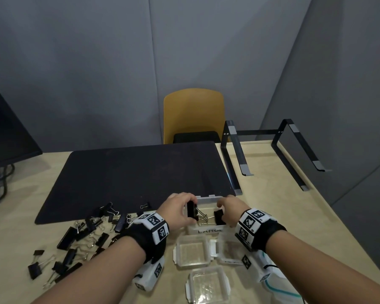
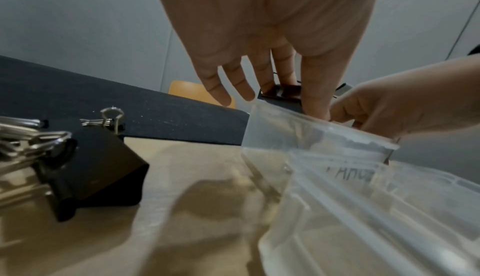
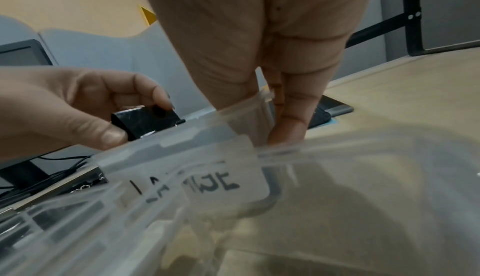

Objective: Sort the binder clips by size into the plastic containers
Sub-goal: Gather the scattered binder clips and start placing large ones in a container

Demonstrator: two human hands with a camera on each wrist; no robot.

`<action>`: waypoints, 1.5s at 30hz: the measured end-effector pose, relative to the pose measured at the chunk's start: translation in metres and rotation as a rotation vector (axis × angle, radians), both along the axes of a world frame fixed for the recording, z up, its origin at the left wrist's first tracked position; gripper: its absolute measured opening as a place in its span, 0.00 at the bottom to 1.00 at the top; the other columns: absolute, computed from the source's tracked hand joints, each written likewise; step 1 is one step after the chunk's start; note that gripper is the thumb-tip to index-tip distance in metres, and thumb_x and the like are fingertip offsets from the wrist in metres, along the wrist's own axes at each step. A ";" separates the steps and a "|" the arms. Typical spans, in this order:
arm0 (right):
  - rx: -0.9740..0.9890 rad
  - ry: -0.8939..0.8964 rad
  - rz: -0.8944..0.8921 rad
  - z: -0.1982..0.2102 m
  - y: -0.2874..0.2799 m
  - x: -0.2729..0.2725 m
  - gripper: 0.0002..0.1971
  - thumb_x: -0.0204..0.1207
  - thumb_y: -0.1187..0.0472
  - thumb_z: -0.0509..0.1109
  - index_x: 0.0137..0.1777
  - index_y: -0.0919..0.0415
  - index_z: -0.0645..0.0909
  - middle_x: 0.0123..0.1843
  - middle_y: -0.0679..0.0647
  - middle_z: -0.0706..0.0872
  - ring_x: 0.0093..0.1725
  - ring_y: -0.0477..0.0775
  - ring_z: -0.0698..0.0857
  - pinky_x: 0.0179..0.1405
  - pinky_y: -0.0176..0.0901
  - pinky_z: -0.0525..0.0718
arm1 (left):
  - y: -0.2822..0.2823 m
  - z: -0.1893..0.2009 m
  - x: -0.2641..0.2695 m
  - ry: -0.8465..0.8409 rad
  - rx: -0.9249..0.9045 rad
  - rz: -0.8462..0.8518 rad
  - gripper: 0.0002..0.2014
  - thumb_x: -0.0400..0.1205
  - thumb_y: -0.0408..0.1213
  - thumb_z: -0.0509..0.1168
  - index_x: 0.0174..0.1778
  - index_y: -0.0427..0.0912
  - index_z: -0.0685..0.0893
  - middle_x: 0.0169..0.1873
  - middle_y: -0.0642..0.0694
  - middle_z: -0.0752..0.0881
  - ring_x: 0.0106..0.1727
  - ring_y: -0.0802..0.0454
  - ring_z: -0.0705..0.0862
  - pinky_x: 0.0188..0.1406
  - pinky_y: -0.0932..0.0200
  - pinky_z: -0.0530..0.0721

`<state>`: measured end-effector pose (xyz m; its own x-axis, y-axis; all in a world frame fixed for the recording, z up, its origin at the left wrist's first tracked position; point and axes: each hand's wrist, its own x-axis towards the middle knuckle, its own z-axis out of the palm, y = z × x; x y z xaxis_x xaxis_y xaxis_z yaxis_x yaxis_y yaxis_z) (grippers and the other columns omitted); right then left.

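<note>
A clear plastic container [image 1: 208, 196] labelled LARGE stands at the near edge of the black mat. My left hand [image 1: 178, 210] pinches a large black binder clip [image 1: 191, 210] by its body, just above the container's left side. That same clip [image 3: 148, 120] shows between thumb and forefinger in the right wrist view. My right hand [image 1: 229, 208] curls its fingers down into the container's right side onto a second large black clip [image 1: 218, 217]. A loose pile of black clips [image 1: 86, 233] of mixed sizes lies on the table to the left.
Three more clear containers [image 1: 192, 251] [image 1: 208, 286] [image 1: 228, 249] stand close in front of the LARGE one. The black mat [image 1: 136, 176] covers the table's middle. A black laptop stand [image 1: 272, 150] sits at the back right, a yellow chair [image 1: 193, 115] beyond, and a monitor [image 1: 4, 132] at left.
</note>
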<state>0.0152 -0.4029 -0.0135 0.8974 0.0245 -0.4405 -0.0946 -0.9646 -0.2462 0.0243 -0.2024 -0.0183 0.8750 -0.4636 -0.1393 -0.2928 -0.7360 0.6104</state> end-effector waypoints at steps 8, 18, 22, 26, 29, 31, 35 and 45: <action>0.029 -0.038 -0.013 0.001 -0.001 -0.005 0.18 0.78 0.65 0.63 0.68 0.61 0.75 0.67 0.60 0.77 0.62 0.59 0.81 0.58 0.44 0.83 | -0.007 -0.004 -0.001 -0.075 0.307 -0.111 0.21 0.77 0.60 0.64 0.65 0.60 0.80 0.70 0.59 0.73 0.73 0.52 0.65 0.71 0.50 0.63; 0.056 -0.047 -0.025 0.001 0.000 -0.007 0.15 0.78 0.65 0.63 0.65 0.63 0.77 0.64 0.61 0.79 0.59 0.59 0.83 0.57 0.45 0.83 | -0.008 -0.005 -0.007 -0.076 0.458 -0.177 0.19 0.86 0.50 0.50 0.67 0.57 0.80 0.76 0.56 0.66 0.78 0.50 0.58 0.76 0.44 0.58; 0.049 -0.054 -0.029 0.000 0.000 -0.008 0.16 0.78 0.61 0.65 0.66 0.58 0.76 0.64 0.59 0.78 0.59 0.57 0.81 0.56 0.41 0.78 | -0.005 -0.003 -0.010 -0.072 0.352 -0.122 0.19 0.85 0.50 0.55 0.71 0.55 0.76 0.76 0.56 0.67 0.78 0.52 0.59 0.77 0.46 0.57; 0.086 -0.107 -0.065 0.005 -0.001 -0.011 0.18 0.76 0.58 0.68 0.66 0.54 0.77 0.67 0.55 0.73 0.61 0.55 0.80 0.61 0.40 0.77 | 0.008 -0.002 -0.016 -0.135 0.200 -0.019 0.22 0.83 0.48 0.60 0.74 0.54 0.72 0.74 0.57 0.68 0.77 0.55 0.62 0.77 0.51 0.60; 0.043 -0.200 -0.042 0.017 0.005 -0.014 0.20 0.75 0.55 0.69 0.67 0.52 0.76 0.69 0.55 0.72 0.68 0.58 0.73 0.69 0.46 0.75 | 0.023 0.000 -0.021 -0.154 0.086 0.104 0.22 0.82 0.46 0.62 0.73 0.54 0.73 0.70 0.56 0.71 0.74 0.54 0.66 0.75 0.54 0.64; 0.036 -0.250 -0.030 0.026 0.014 -0.015 0.20 0.75 0.54 0.68 0.68 0.52 0.76 0.69 0.55 0.72 0.68 0.58 0.72 0.70 0.47 0.73 | 0.036 0.001 -0.023 -0.138 0.083 0.183 0.22 0.81 0.46 0.62 0.72 0.53 0.74 0.69 0.54 0.73 0.73 0.53 0.67 0.74 0.54 0.65; 0.116 -0.264 -0.023 0.040 0.044 -0.023 0.18 0.75 0.56 0.67 0.65 0.53 0.78 0.68 0.54 0.74 0.68 0.57 0.73 0.69 0.46 0.73 | 0.073 0.002 -0.032 -0.066 0.131 0.254 0.20 0.81 0.44 0.63 0.71 0.52 0.76 0.68 0.52 0.74 0.71 0.50 0.69 0.72 0.52 0.69; 0.241 -0.158 0.096 0.028 0.137 -0.056 0.15 0.75 0.54 0.68 0.61 0.53 0.80 0.61 0.51 0.80 0.60 0.51 0.79 0.54 0.36 0.73 | 0.167 0.003 -0.051 0.108 0.209 0.239 0.25 0.78 0.36 0.65 0.72 0.52 0.74 0.68 0.52 0.73 0.71 0.51 0.71 0.72 0.55 0.72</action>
<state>-0.0410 -0.2658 0.0148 0.9428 0.1997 -0.2669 0.0521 -0.8791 -0.4738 -0.0263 -0.0358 -0.0154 0.9307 -0.1987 -0.3071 -0.0388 -0.8885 0.4573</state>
